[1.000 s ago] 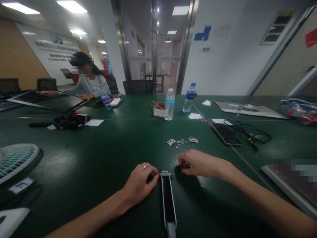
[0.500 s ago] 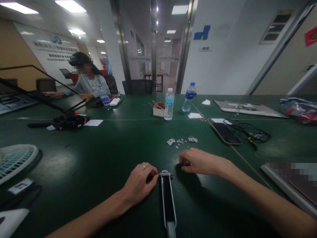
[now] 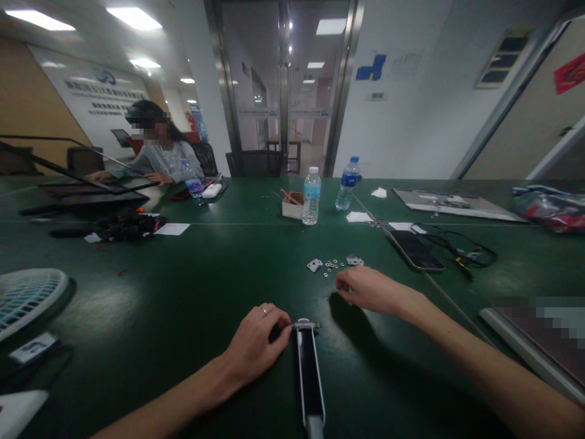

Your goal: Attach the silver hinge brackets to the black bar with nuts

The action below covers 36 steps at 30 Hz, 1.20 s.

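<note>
A long narrow white-edged metal frame with a dark inner face (image 3: 311, 372) lies in front of me, pointing away. A thin metal bolt (image 3: 316, 326) runs crosswise at its far end. Thumb and forefinger of my left hand (image 3: 259, 335) pinch the bolt's left end. My right hand (image 3: 368, 288) hovers just above the table with its fingers curled together; anything between the fingertips is hidden. Just beyond it are several small ring-shaped washers or nuts (image 3: 329, 266), between a left metal bracket (image 3: 314, 265) and a right metal bracket (image 3: 354, 260), which the hand nearly touches.
Farther back stand a small box (image 3: 291, 207), a clear bottle (image 3: 311, 198) and a blue-capped bottle (image 3: 348, 183). A phone (image 3: 417, 249) and black cables (image 3: 466, 247) lie to the right. At left are a white fan grille (image 3: 31, 296) and black equipment (image 3: 123, 227). Another person sits at far left.
My right hand has moved away from me and slightly right, toward the small rings and right bracket. My left hand stays at the bolt. The other person's hand has shifted a little.
</note>
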Tool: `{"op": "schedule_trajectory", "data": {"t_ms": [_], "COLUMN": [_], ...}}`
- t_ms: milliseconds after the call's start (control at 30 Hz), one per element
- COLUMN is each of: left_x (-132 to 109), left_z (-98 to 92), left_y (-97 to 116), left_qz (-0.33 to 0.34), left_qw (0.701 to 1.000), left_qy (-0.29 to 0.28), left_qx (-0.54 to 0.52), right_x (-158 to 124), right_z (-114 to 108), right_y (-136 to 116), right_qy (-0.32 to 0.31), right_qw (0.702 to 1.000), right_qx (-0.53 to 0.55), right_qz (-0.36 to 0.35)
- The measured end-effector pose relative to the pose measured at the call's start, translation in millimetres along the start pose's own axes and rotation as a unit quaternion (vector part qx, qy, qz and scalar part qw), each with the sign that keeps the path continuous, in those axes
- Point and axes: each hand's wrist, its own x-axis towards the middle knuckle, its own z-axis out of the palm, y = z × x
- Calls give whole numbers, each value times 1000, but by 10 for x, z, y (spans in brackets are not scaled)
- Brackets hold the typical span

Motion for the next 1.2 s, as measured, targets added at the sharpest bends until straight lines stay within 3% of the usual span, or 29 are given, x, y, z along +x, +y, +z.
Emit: {"op": "schedule_trajectory", "data": {"t_ms": [233,433,700,1000,1200], "left_x": [4,-9,4,23,12], "left_z": [-34,13,12,-15,15], "left_y": [48,8,7,35,-1], "left_qz": [-12,-3,-2,-2,0], "left_qw": [1000,1000,1000,1000,1000], "left_qy": [-3,17,18,5,7], "left_qx": [0,-3,-4,6,-9], "right_x": [255,335,372,377,344], "right_z": [163,306,357,267,277], "right_y": [408,492,501,387,353], "right_qy": [148,189,183,100,83], "right_qw": [988,982,982,992,995], "right_qx": [-27,-27,-40,-46,-43], "right_qz": [31,4,-3,66,43]}}
